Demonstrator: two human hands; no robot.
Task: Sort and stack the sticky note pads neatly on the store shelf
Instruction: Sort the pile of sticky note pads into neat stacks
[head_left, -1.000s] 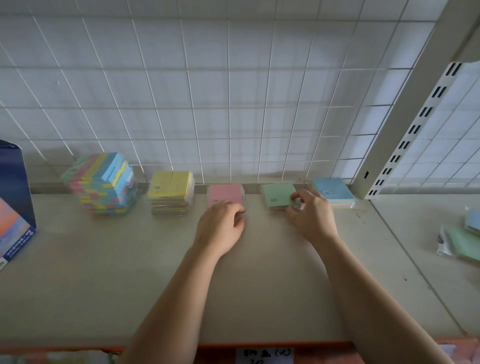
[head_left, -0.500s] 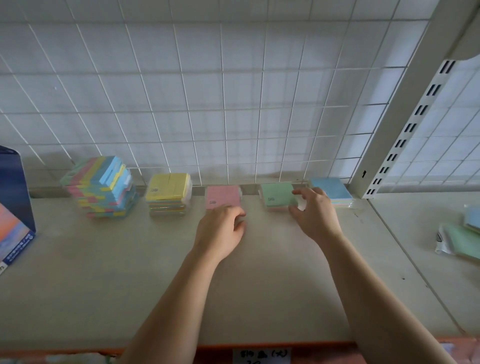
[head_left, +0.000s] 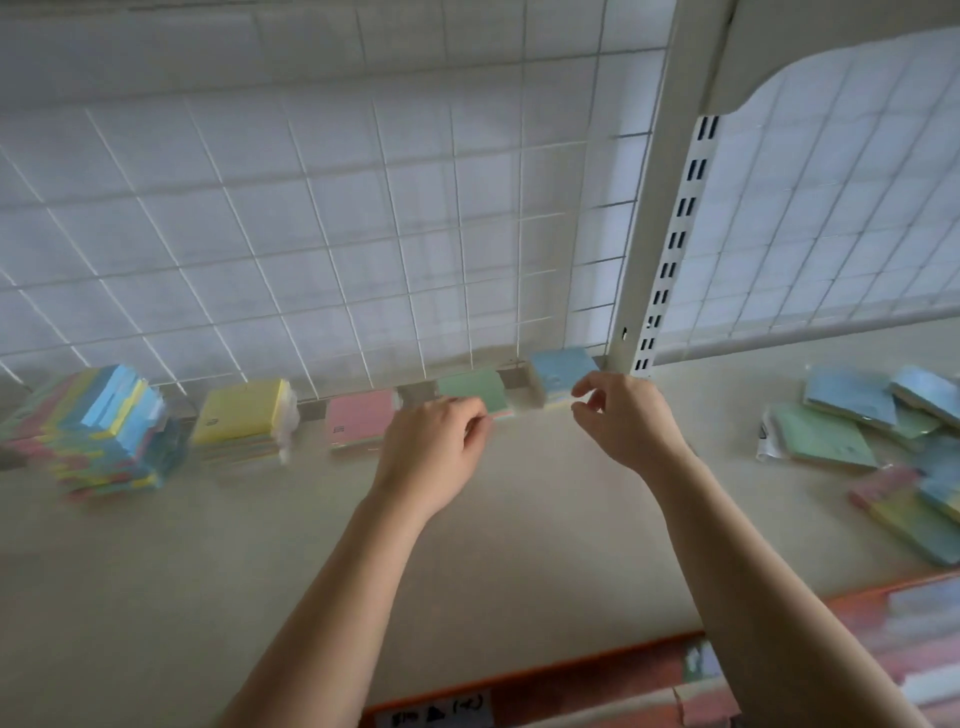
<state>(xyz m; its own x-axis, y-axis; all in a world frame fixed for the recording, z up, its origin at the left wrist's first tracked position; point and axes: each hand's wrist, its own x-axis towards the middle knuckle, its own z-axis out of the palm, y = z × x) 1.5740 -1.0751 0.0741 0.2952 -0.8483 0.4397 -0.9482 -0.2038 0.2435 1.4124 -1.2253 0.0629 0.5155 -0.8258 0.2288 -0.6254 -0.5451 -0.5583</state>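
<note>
Logged five piles lined up against the wire grid (head_left: 363, 234) at the back of the shelf (head_left: 208, 571), presumably pushed there to keep edges square and leave the front free for working: one tall mixed-colour stack (head_left: 98, 426), one yellow stack (head_left: 241, 415), one pink pad (head_left: 361, 418), one green pad (head_left: 472, 389), and one blue pad (head_left: 561, 371) beside the upright post (head_left: 649, 234). Judged one colour per pile to be the sorting rule, the mixed-colour stack not yet broken down. Found left hand (head_left: 434, 447) with fingers curled at the near edge of the green pad; cannot tell through blur whether gripping or only nudging. Found right hand (head_left: 623, 421) just beside the blue pad's front corner, thumb and forefinger parted by a narrow gap, holding nothing visible; probably about to square that pile. Spotted a loose heap (head_left: 857, 415) of pads on the next shelf section, right of the post, overlapped and askew, likely left there as unsorted supply. Counted at least six in it, blue, green and mixed; could not fix the exact number for blur and frame edge. Noted one orange price rail (head_left: 519, 675) along the front lip.
</note>
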